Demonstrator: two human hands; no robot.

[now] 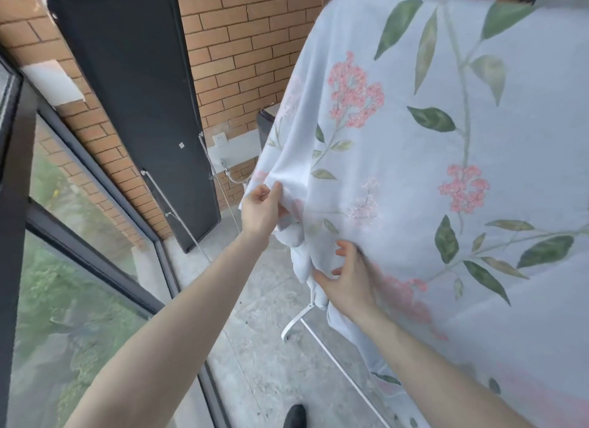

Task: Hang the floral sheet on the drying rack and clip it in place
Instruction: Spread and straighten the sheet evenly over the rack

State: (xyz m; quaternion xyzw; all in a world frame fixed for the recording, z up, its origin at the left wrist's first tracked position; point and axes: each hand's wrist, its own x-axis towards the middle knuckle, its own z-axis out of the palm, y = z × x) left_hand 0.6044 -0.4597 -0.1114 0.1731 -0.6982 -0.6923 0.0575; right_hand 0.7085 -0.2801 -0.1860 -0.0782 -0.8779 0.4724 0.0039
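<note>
The floral sheet (414,160), pale blue with pink blossoms and green leaves, hangs draped over the drying rack and fills the right half of the view. Only a white leg and bar of the drying rack (306,322) show below the cloth. My left hand (263,211) pinches the sheet's left edge between thumb and fingers at mid height. My right hand (347,274) sits lower, fingers spread and curved against a bunched fold of the sheet. No clip is visible.
A black folded panel (134,108) leans against the brick wall (248,45) at the back. A dark-framed glass wall (79,268) runs along the left. Grey concrete floor (255,332) lies between the glass and the rack. A dark shoe tip (294,416) shows at the bottom.
</note>
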